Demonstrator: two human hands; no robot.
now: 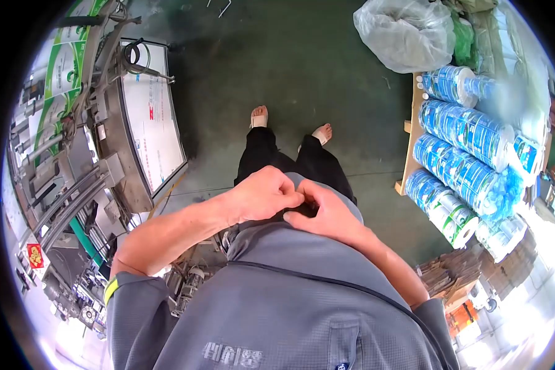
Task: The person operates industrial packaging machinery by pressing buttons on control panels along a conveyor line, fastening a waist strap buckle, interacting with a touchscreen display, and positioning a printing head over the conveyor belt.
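Note:
Both hands meet in front of my waist, at the lower edge of the grey shirt (pixel 277 308). My left hand (pixel 266 192) is closed, with its fingertips pinched together against the fingers of the other hand. Beside it, my right hand (pixel 330 213) is curled, its thumb bent across a dark gap below the index finger. Whatever lies between the fingers is hidden or too small to name. A dark cord (pixel 327 279) runs across the shirt, below the hands in the view. The black trousers (pixel 268 151) show just beyond them.
To the left stands a machine with a white panel (pixel 151 111) and a green printed film (pixel 61 80). On the right, blue-wrapped rolls (pixel 462 132) lie on a wooden pallet (pixel 411 145). A translucent plastic bag (pixel 407 34) and stacked cardboard (pixel 450 271) are nearby.

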